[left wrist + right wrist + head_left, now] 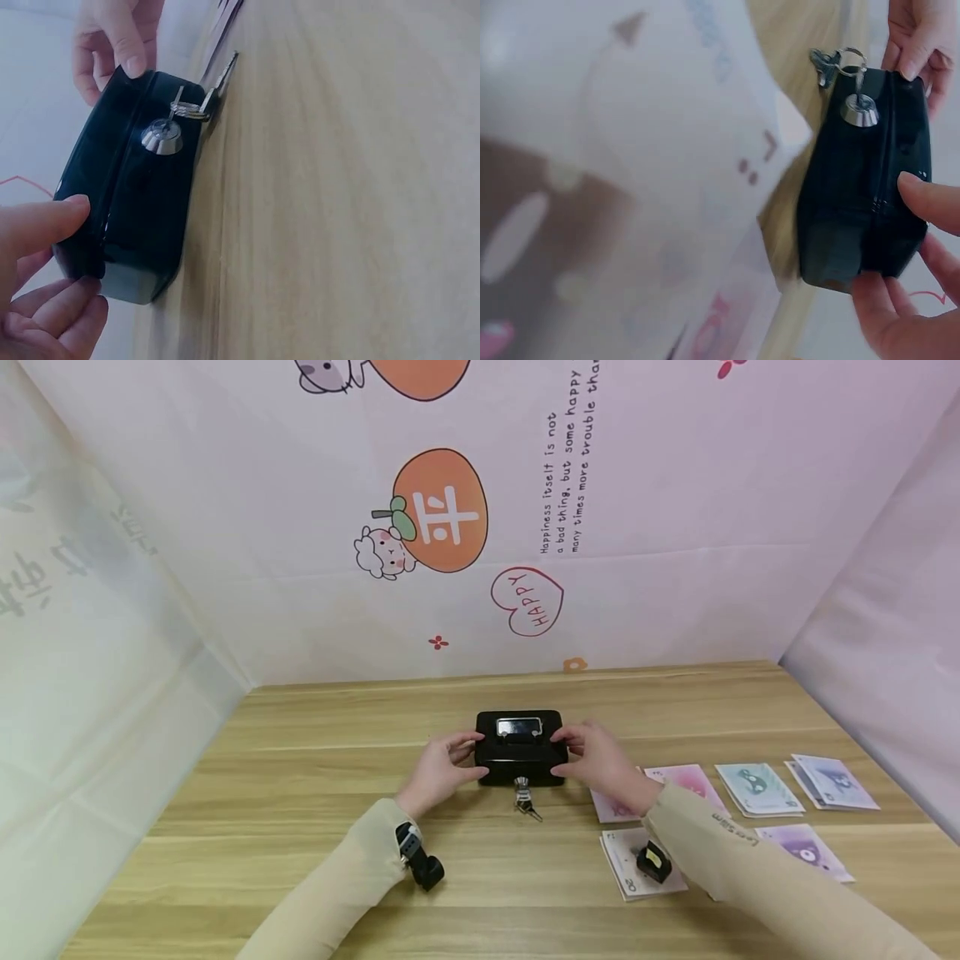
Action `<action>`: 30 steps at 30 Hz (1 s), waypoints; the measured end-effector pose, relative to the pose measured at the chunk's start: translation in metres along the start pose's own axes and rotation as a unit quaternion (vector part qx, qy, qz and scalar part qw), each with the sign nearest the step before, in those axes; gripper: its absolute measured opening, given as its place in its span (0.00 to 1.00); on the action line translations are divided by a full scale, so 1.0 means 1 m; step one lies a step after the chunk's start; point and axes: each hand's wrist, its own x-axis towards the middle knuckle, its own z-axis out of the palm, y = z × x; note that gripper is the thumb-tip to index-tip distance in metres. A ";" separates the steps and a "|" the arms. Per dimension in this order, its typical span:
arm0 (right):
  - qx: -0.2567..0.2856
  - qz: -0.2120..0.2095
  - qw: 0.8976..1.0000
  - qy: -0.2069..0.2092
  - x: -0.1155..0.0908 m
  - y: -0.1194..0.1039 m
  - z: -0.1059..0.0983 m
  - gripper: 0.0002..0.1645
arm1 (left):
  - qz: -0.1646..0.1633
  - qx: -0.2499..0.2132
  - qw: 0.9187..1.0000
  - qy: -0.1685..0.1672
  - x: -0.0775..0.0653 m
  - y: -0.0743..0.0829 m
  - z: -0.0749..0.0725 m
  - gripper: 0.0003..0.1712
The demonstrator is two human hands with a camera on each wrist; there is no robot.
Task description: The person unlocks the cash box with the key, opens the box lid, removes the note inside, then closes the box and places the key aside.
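Observation:
A black metal cash box (521, 767) stands on the table, its lid down and a silver handle (519, 727) lying on top. A key sits in the round silver lock (163, 138) at the front, with a ring and more keys (826, 67) hanging from it. My left hand (442, 770) grips the box's left end, thumb at the lid's front and fingertips at the side under the lid's edge. At the right end my right hand (600, 764) grips it likewise, its thumb (922, 196) on the lid's front.
Stacks of colourful play banknotes lie right of the box, among them a green stack (757, 789), a blue one (834, 781) and a purple one (806, 852). My right forearm passes over some of them. A printed cloth (660, 602) hangs behind the wooden table (330, 735).

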 end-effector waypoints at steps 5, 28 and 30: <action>0.005 -0.017 1.000 -0.010 -0.008 -0.001 -0.007 0.23 | 0.024 0.051 0.998 -0.015 -0.002 0.000 0.000 0.29; 0.155 0.183 0.954 -0.183 -0.023 -0.026 0.041 0.14 | -0.001 0.065 0.992 -0.111 0.023 -0.011 0.000 0.41; 0.157 0.196 0.952 -0.173 -0.021 -0.029 0.044 0.15 | -0.001 0.060 0.992 -0.113 0.023 -0.010 0.000 0.41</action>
